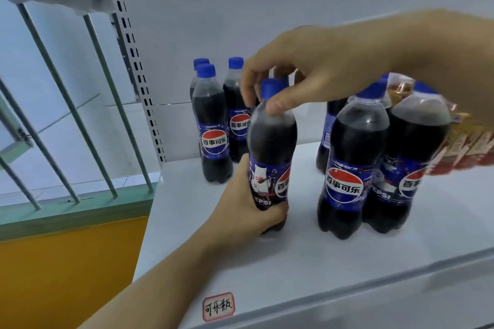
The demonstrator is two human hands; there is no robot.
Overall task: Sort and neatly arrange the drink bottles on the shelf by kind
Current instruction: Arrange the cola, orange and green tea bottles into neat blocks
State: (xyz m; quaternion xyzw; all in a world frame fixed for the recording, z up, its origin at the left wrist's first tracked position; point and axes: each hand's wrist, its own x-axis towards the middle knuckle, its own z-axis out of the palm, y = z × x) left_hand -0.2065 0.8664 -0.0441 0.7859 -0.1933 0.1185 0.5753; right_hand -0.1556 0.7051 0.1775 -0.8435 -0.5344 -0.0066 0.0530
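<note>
A cola bottle with a blue cap and blue label stands on the white shelf. My left hand grips its lower body. My right hand pinches its neck just under the cap. Behind it to the left stand three more cola bottles. To the right is another group of cola bottles. A tea-coloured bottle with a red and gold label lies partly hidden under my right forearm at the far right.
A handwritten red-bordered tag is stuck on the shelf's front edge. A slotted metal upright bounds the shelf on the left, with slanted railing bars and an orange wall beyond. Bare shelf lies in front of the bottles.
</note>
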